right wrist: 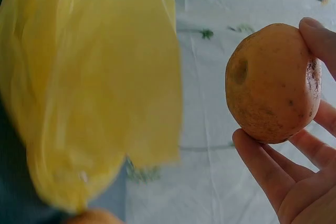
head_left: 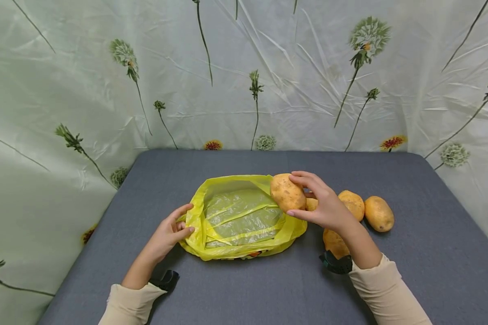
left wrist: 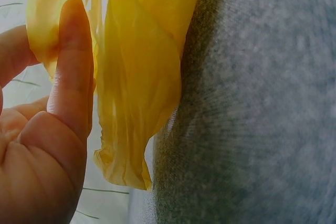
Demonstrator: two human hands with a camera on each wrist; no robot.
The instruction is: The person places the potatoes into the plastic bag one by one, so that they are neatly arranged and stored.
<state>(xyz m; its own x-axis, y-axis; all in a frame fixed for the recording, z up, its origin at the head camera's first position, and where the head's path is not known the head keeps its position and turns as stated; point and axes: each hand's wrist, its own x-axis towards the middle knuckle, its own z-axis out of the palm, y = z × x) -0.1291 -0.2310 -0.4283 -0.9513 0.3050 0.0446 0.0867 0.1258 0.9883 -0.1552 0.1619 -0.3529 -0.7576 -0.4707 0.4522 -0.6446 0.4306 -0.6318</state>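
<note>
Right hand (head_left: 328, 205) is pinching a potato (head_left: 288, 193) between thumb and fingertips, so the potato is hanging just beyond those fingertips, by the right rim of a yellow plastic bag (head_left: 244, 251) (the right wrist view is showing a gap between the two). Left hand (head_left: 162, 238) is lightly pinching the bag's opposite rim between thumb and forefinger; how firmly, I'm not able to tell. For good handling, I'm judging, the left fingers should be drawing that thin film outward, and the right fingertips should be gripping the potato's sides without snagging the rim. The bag is gaping mouth-up between the two sets of fingertips; inside, creased, translucent film is showing. At least four other potatoes (head_left: 379, 214) are resting outside it: one behind the right fingers, two past the knuckles, one beside the wrist.
</note>
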